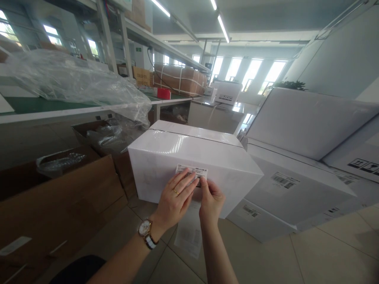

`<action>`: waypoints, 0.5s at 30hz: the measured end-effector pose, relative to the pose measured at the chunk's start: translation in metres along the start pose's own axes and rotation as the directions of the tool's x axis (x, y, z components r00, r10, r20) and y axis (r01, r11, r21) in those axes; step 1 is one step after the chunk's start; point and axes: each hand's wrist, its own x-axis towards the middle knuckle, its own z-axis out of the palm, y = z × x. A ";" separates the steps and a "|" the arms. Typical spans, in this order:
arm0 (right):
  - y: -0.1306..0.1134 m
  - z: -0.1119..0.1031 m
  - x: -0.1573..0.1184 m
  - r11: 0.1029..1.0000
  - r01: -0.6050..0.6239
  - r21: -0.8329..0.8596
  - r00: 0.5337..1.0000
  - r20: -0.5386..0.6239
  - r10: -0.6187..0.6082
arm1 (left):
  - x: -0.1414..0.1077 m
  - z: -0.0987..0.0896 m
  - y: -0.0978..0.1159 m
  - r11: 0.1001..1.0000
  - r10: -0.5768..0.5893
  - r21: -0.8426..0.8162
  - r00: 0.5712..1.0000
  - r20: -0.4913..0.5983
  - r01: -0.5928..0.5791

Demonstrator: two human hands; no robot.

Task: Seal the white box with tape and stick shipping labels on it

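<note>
1. At the far left, clear plastic sheeting (77,81) is draped over the front edge of the workbench (59,104); below that edge, an open brown carton (65,201) is seen.
2. The left hand (176,197), by whose wrist a watch (145,228) is worn, is laid flat with fingers extended; the lower part of the label (192,168) is covered by its fingertips.
3. The label is set on the front face of the white box (160,173), just below the upper front edge. Its long axis (as far as it shows) is run alongside that edge. From the left palm it is found ahead and rightward. Between the wrists, a printed paper strip (189,236) is seen.
4. By the right hand (211,201), the label's right end is touched with the thumb, fingers curled; whether it is pinched cannot be told. The label is placed ahead and leftward; neither hand is nearer.
5. At the right, white boxes (266,201) are stacked.
</note>
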 end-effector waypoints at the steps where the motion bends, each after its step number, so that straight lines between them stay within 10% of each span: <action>1: 0.000 0.000 0.000 1.000 -0.001 0.000 1.000 0.002 0.001 | 0.000 0.000 0.000 1.000 0.002 0.003 1.000 0.004 -0.002; 15: 0.004 -0.002 0.001 0.998 -0.057 0.006 0.998 0.037 0.057 | 0.020 0.011 0.007 0.986 0.145 0.057 0.975 0.168 -0.156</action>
